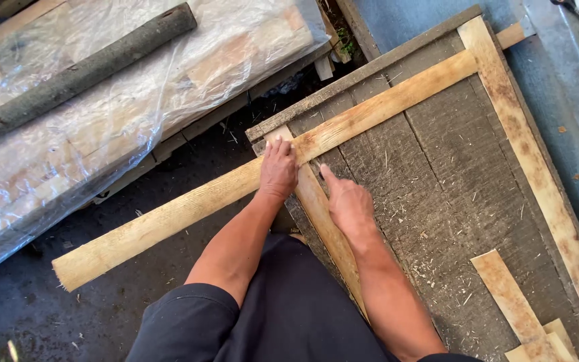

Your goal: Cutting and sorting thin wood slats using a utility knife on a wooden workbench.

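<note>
Both hands lie flat: left hand [278, 169] on the long plank [236, 188], right hand [348, 204] beside the upright strip [322, 218].

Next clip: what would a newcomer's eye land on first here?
The two hands at centre: the left hand presses flat on a long pale wooden slat that runs diagonally across a grey weathered board panel, while the right hand rests on a second slat along the panel's edge. At upper left, a rough log lies on plastic-wrapped timber.

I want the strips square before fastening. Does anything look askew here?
Yes: the long strip under the left hand lies diagonally across the grey panel, overhanging its left edge far over the ground, not parallel to the edge strip.
</note>
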